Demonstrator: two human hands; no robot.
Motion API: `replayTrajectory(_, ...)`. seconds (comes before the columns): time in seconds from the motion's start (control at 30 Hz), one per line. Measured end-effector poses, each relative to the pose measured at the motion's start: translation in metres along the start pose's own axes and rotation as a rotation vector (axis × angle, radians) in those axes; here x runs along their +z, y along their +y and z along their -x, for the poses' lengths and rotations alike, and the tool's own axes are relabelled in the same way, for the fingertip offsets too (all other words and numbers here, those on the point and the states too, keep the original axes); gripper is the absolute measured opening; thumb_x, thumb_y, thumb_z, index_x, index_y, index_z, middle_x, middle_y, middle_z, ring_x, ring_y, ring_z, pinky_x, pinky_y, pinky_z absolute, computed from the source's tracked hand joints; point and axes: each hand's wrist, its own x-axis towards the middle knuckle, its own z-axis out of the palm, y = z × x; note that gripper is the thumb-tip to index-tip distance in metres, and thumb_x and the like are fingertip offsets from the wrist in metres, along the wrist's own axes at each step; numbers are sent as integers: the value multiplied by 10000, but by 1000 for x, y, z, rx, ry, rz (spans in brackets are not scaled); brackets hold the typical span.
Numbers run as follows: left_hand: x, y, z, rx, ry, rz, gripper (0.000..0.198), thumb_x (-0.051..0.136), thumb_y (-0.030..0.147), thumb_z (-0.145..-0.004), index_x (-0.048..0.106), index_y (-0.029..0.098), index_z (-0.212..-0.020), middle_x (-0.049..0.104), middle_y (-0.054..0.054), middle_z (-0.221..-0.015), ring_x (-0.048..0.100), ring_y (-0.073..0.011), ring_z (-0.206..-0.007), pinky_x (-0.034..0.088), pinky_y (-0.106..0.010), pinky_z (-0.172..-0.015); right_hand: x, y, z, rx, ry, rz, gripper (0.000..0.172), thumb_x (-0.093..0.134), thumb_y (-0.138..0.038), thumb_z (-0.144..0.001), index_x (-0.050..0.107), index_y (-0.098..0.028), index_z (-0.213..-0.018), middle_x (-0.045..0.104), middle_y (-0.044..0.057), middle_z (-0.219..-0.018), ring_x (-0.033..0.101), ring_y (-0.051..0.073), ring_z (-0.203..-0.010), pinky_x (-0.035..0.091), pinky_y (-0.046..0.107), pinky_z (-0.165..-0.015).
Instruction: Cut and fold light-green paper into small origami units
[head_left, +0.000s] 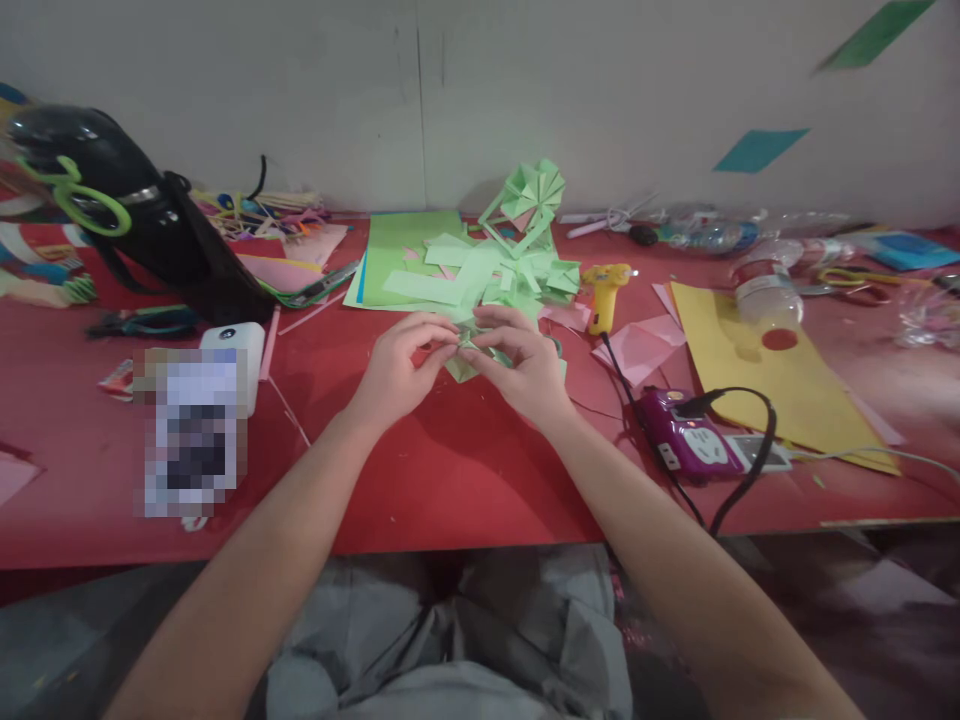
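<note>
Work in hand: a fold being pressed into a small green paper piece [463, 362], judged from the finger position. The piece is held just above the red tabletop [450, 480], at its middle, directly in front of the person and just short of a pile of folded green paper [517, 260].

Left hand [397, 365]: grip closed, thumb and forefinger pinching the left edge of the piece. Right hand [525, 365]: grip closed likewise, fingertips pinching the right side, the remaining fingers curled over the top. The fingertips of the two hands nearly meet over the paper, hiding most of it; the exact fold cannot be made out.

Pose: both forearms run in from the lower corners and converge, wrists low and close to the surface, knuckles up.

Assessment: a further crease calls for both pinches to stay firm and the edges to stay lined up, since the piece is small and light.

Nearby: a yellow glue gun [604, 290] to the right of the pile, and a purple power strip [686, 440] by the right forearm.
</note>
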Motion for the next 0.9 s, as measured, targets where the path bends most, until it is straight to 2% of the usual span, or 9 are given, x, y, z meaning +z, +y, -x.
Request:
replayTrajectory(0.13, 0, -1, 0, 15, 2, -26, 77, 631, 234, -903, 688, 192, -871, 714, -65, -994, 671, -188, -951, 537, -321, -848, -1, -1, 0, -13, -4, 13, 145, 744, -371, -811, 725, -229, -833, 632, 89, -1199, 621, 233, -1135, 558, 403, -928)
replayTrajectory(0.33, 1, -4, 1, 40, -35, -4, 72, 619, 223, -911, 680, 189, -892, 703, -69, -1016, 664, -192, -984, 524, -334, -891, -5, -3, -1, -67, -41, 147, 125, 705, -352, -848, 703, -228, -831, 659, 86, -1169, 629, 234, -1113, 529, 430, -948)
replayTrajectory(0.5, 1, -4, 1, 45, -37, 16, 91, 610, 246, -922, 679, 189, -903, 702, -74, -1026, 663, -194, -1000, 519, -335, -905, -4, -4, -1, -98, -33, 132, 105, 683, -326, -874, 696, -228, -837, 665, 85, -1138, 638, 228, -1082, 537, 403, -888)
replayTrajectory(0.7, 0, -2, 1, 72, -22, -24, 101, 593, 250, -934, 667, 191, -900, 694, -84, -1059, 650, -204, -1044, 510, -348, -931, -2, -3, 0, -110, -38, 90, 89, 675, -310, -879, 685, -227, -849, 657, 87, -1116, 638, 221, -1086, 548, 395, -898)
replayTrajectory(0.9, 1, -4, 3, 54, -30, -69, 107, 578, 233, -941, 656, 185, -886, 691, -83, -1057, 653, -200, -1026, 515, -340, -909, -1, -3, 0, -126, -52, 87, 113, 689, -327, -872, 691, -244, -948, 656, 89, -1137, 632, 213, -1106, 558, 391, -919)
